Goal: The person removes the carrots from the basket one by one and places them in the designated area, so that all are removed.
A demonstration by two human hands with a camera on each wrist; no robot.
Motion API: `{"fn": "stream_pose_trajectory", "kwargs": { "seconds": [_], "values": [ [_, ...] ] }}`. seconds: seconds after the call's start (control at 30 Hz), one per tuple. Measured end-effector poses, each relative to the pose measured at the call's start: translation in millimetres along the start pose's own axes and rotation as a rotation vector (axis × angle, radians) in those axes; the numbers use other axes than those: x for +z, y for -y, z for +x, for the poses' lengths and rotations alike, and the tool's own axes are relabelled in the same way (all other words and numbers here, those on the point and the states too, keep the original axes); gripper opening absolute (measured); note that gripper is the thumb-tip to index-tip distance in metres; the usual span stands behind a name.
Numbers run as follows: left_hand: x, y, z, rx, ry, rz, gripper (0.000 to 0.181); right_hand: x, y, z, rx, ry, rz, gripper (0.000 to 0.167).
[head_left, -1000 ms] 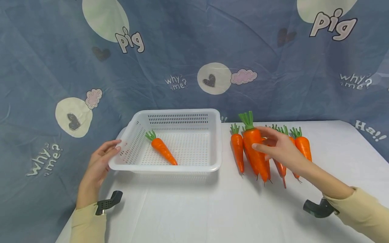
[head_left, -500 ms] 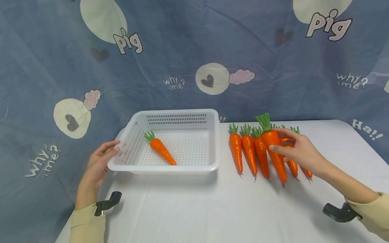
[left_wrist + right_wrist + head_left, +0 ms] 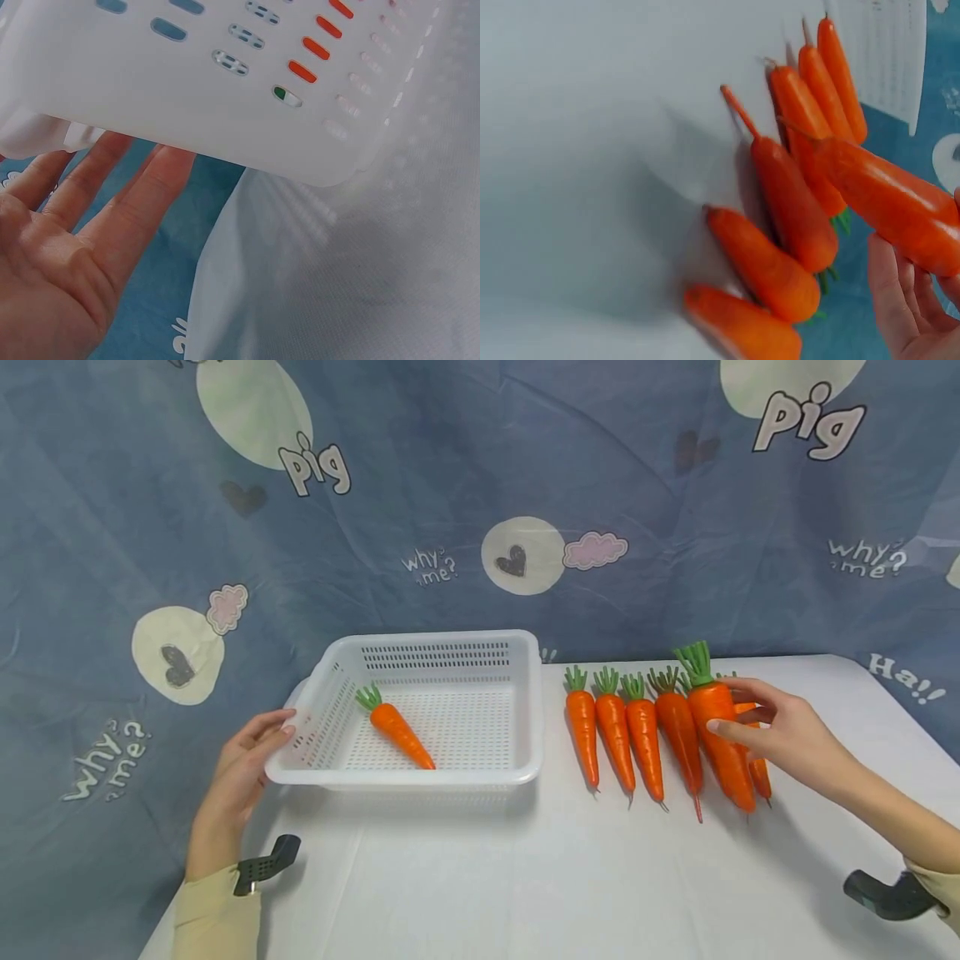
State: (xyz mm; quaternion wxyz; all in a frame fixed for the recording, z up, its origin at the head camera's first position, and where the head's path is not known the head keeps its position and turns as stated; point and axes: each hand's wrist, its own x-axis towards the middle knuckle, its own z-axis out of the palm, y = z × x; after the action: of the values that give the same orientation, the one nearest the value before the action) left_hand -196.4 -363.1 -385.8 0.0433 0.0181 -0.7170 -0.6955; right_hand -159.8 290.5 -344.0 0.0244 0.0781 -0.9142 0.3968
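Observation:
My right hand [image 3: 791, 735] grips a thick orange carrot [image 3: 722, 739] with a green top, thumb on its near side. The carrot is raised over the right end of a row of carrots [image 3: 645, 747] and hides part of those behind it. In the right wrist view, the held carrot [image 3: 892, 202] is apart from the row. My left hand [image 3: 238, 768] touches the left end of a white perforated basket [image 3: 405, 777]. In the left wrist view, its straight fingers [image 3: 142, 206] reach up to the basket's edge. Inside the basket lies one carrot [image 3: 402, 733].
A white cloth [image 3: 510, 877] covers the table. Behind it hangs a blue printed curtain [image 3: 420, 468], close to the basket's back and the carrot tops. The row lies just right of the basket, tips toward the near side.
My right hand has moved right with the held carrot, passing over the row and uncovering the carrots in its middle. My left hand and the basket stay where they were.

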Motion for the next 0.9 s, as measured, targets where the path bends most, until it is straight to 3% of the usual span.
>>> {"fn": "stream_pose_trajectory", "kwargs": {
  "seconds": [0.3,0.63,0.9],
  "values": [
    [-0.2,0.6,-0.8,0.008,0.009,-0.01,0.038,-19,-20,-2.5,0.016,-0.024,-0.039,0.066],
    [-0.3,1.0,0.5,0.015,0.009,-0.007,0.037,-30,-44,0.2,0.1,-0.094,-0.11,0.072],
    [0.5,0.2,0.7,0.006,-0.005,0.01,0.037,-35,-63,2.4,0.164,-0.098,-0.162,0.076]
  ]
}}
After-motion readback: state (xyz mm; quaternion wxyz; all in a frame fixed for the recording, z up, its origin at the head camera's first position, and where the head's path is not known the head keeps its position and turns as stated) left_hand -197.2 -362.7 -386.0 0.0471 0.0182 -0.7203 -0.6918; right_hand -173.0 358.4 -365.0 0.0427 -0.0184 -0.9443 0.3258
